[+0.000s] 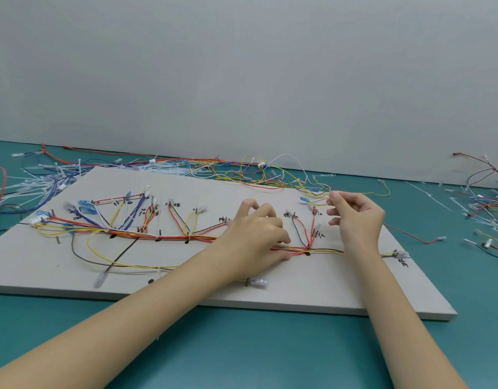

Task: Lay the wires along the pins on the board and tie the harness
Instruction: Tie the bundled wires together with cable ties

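Head view: a grey board (326,287) lies on a teal table (270,349); both forearms reach in from the lower edge.
Far left: loose wires and white cable ties (34,181) lie in a heap on the table; the heap is cut off by the frame edge, and single pieces are hard to separate.
Board, left part: the wire harness (146,234) runs along dark pins across the board; branches go up to blue and white connectors; the handwritten marks beside them are too small to read.
Left hand (256,234): it rests on the main bundle near the board's middle, fingers curled, fingertips pressing the wires; the bundle under the palm is hidden, so I cannot tell if it grasps them.
Right hand (354,217): raised above the board; thumb and forefinger pinch a thin yellow wire (320,192); the other fingers are curled.
Far right: another tangle of wires (486,197) on the table, cut off by the edge.
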Available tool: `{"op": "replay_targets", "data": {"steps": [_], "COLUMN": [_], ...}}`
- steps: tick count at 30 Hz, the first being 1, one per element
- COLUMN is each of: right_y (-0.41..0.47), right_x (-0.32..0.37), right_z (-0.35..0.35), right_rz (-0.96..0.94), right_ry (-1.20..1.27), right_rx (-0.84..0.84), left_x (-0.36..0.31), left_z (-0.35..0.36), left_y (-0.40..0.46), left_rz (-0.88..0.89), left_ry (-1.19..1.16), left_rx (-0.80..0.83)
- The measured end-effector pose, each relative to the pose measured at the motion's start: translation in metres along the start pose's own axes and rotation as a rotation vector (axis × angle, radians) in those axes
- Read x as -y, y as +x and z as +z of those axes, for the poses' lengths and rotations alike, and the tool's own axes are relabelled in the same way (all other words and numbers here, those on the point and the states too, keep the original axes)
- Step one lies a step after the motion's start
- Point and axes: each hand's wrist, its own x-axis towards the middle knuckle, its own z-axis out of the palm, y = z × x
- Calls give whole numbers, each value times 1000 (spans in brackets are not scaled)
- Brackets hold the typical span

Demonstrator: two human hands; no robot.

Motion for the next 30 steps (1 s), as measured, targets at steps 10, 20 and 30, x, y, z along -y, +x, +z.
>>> {"op": "replay_targets", "data": {"steps": [10,20,30], "right_y": [-1,-6,-9], "right_x": [-6,-9,-12], "right_z": [2,7,9], "right_rz": [-7,-20,-55], "right_ry": [-85,-202,-303], "right_rx": [110,266,334], "left_x": [4,1,0], "left_z": [12,13,11], "left_y": [2,2,-1], "left_rz": [-222,-228,-212], "left_ry": [-337,-357,-193], "left_rx": [35,61,-43]}}
